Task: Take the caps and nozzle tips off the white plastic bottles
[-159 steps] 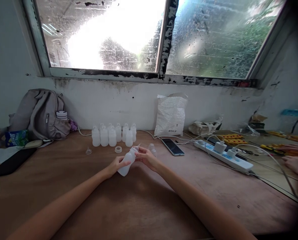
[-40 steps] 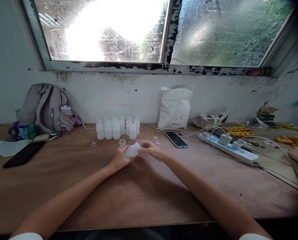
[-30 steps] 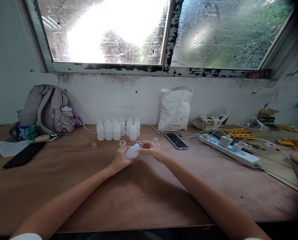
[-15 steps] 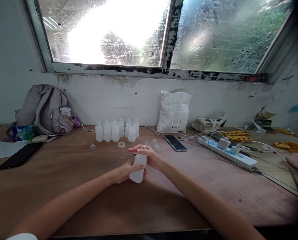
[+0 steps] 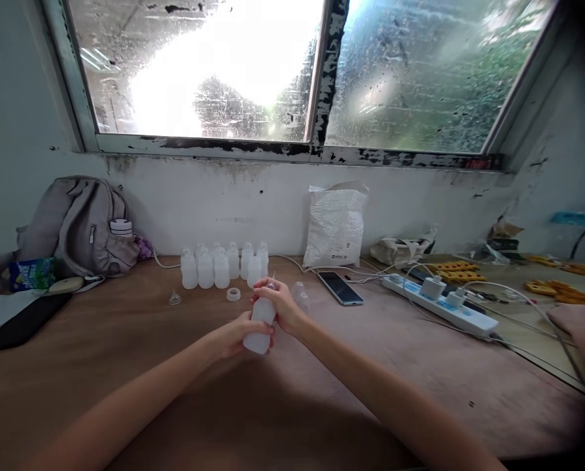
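Note:
A frosted white baby bottle leans slightly in front of me above the table. My left hand is closed around its body, thumb across the front. The fingers of my right hand are wrapped round the bottle's top, hiding most of the collar. A clear teat pokes up above those fingers. Beyond my hands, several similar bottles stand upright in a cluster near the wall. A loose teat and a white screw ring lie before them. Clear caps sit just right of my right hand.
A phone and a white power strip with cables lie to the right. A white plastic pouch leans on the wall. On the left are a grey backpack and a black phone-like slab. Another person's hand shows far right.
My right hand's fingers, stretched out over the bottle's top before, are now curled round it. My left hand keeps its hold. The camera view has shifted slightly.

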The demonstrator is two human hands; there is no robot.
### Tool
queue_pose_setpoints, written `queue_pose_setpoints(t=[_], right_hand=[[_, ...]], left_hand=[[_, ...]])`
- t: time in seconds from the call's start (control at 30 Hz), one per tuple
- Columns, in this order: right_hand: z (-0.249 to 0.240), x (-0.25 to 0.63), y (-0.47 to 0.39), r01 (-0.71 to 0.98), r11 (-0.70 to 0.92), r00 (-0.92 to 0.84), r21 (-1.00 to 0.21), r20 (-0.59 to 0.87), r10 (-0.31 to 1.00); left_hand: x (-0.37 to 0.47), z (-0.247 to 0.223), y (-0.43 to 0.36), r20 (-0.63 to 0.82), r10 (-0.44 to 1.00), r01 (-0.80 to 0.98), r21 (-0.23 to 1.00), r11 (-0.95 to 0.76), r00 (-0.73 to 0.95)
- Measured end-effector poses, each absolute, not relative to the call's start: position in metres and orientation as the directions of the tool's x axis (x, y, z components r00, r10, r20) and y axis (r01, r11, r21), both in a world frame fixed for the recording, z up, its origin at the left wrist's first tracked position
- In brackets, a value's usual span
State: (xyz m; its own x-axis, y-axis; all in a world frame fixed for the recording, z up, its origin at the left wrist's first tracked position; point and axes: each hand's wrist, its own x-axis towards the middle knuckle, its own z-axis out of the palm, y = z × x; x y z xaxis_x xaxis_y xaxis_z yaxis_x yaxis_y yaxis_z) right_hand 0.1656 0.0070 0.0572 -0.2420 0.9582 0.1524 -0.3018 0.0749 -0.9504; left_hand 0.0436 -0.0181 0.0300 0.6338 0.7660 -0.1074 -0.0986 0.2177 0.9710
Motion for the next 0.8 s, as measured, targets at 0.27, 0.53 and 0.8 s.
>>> queue_pose_setpoints(t=[0.27,0.53,0.8], right_hand=[[0.049,0.154,0.047,-0.124,0.261,-0.023,-0.957,0.266,0.964],[0.043,0.143,0.079,0.068,0.314,0.214,-0.947,0.321,0.923],[0.042,0.146,0.073,0.459,0.355,0.155,-0.814,0.467,0.871]], left_hand=[[0.061,0.020,0.025,0.305,0.936,0.314,0.884,-0.347,0.177],[0.058,0.012,0.053,0.454,0.889,0.602,0.696,-0.391,0.052],[0.049,0.010,0.052,0.467,0.884,0.680,0.643,-0.352,0.016]])
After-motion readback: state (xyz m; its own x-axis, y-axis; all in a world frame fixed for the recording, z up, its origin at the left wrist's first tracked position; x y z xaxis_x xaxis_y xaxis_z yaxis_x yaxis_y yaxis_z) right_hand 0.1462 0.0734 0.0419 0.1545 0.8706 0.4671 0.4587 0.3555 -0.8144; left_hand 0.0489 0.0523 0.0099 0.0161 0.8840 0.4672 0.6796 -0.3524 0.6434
